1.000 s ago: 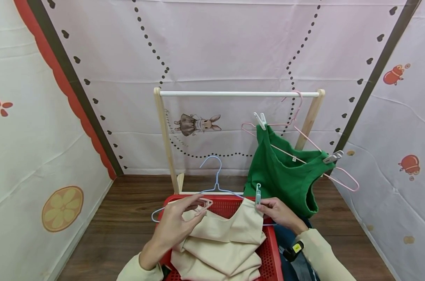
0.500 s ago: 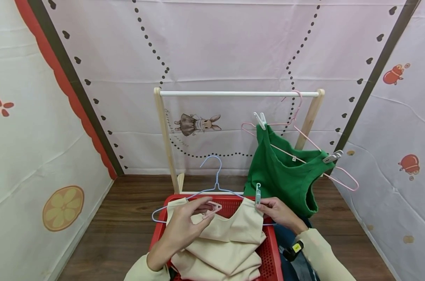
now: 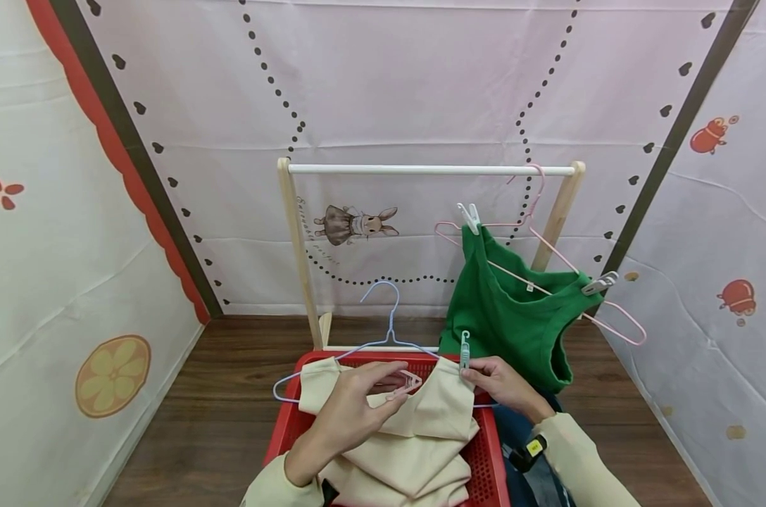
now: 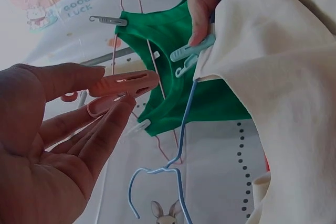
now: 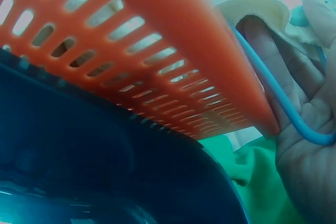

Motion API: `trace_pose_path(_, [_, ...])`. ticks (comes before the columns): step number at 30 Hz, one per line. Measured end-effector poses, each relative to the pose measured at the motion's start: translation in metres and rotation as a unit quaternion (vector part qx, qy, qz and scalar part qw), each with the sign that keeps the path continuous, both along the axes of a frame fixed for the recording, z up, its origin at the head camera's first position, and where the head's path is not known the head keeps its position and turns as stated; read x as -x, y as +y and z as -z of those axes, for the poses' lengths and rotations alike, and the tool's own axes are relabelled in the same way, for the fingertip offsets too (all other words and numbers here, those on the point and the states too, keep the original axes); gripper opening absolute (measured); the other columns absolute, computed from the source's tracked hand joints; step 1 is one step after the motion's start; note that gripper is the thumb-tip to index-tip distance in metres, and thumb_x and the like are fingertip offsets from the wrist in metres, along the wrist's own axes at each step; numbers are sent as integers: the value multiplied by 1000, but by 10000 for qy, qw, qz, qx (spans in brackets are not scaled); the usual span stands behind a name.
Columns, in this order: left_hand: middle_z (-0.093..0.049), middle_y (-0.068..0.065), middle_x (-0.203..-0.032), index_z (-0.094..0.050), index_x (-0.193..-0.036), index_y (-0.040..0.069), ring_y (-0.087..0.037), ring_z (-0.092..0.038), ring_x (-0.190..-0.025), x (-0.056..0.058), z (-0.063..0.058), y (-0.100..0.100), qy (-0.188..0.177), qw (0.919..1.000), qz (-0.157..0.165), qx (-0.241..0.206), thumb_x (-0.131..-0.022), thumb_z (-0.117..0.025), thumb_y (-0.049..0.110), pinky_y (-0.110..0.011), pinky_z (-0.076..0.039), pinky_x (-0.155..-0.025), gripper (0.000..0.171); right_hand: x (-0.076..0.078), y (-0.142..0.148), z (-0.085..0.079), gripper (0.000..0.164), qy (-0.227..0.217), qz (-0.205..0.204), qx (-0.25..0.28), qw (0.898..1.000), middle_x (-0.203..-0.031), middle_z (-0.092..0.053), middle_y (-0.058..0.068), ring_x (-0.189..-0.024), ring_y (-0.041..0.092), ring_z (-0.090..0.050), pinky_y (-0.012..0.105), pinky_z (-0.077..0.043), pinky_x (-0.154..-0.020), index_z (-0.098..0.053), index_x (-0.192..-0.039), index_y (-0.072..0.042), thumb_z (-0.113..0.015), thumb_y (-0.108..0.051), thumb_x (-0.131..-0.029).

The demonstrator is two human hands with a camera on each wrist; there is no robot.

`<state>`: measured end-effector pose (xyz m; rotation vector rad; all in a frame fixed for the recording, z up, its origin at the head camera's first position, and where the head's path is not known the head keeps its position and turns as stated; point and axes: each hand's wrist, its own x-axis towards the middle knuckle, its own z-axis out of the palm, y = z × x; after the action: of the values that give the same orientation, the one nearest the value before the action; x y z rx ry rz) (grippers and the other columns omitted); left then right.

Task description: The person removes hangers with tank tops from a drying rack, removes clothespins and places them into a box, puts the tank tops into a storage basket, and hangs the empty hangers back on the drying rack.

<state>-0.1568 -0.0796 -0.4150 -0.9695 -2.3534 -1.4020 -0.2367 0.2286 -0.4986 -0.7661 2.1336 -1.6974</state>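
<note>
In the head view my left hand pinches a pink clothespin above a cream sleeveless top. The thumb and fingertips of the left hand grip this clothespin in the left wrist view. The top lies over a red basket, its shoulders on a light blue hanger. My right hand holds the top's right shoulder, fingers under the cloth and thumb by a teal clothespin fixed there. The hanger's blue end crosses the right palm in the right wrist view.
Behind the basket stands a rack with a white rail. A green sleeveless top hangs at its right on a pink hanger, with white and grey clothespins. A dark blue container stands right of the basket.
My left hand has moved right with the pink clothespin, away from the top's left shoulder to over the neckline. The right hand stays at the right shoulder.
</note>
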Motion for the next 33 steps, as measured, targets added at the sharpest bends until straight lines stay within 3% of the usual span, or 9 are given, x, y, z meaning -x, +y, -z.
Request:
trace_pose_path(10, [-71, -7, -114, -64, -127, 5, -17, -72, -97, 0, -1, 13, -381, 9991, 150, -68, -87, -73, 1, -28, -56, -86, 41, 0, 0, -1, 30, 0, 20, -72, 10000, -88, -69, -1, -78, 11, -67, 33, -58, -74, -65, -108, 5, -51, -21, -105])
trace_pose_path(17, [-72, -13, -111, -63, -125, 1, -20, -72, -97, 1, -1, 24, -632, 9970, 433, -97, -88, -72, -1, -34, -57, -85, 39, 0, -1, -1, 28, 83, 51, -155, 9998, -85, -68, -1, -76, 10, -66, 31, -57, -72, -65, -107, 6, -51, -19, -105])
trace_pose_path(27, [-73, -12, -110, -64, -124, -2, -9, -71, -92, 1, 1, 36, -904, 9940, 568, 259, -89, -71, 3, -16, -54, -78, 36, 0, -1, -3, 29, 92, 52, -207, 9997, -88, -69, 7, -76, 12, -66, 31, -58, -72, -64, -110, 8, -50, -16, -105])
trace_pose_path(33, [-73, -12, -111, -65, -123, -2, -6, -70, -92, 1, 2, 42, -1049, 9912, 699, 412, -90, -72, 5, -14, -53, -77, 35, 0, -2, -2, 28, 66, 17, -124, 9999, -87, -71, 3, -75, 12, -68, 31, -58, -72, -65, -108, 7, -50, -17, -105])
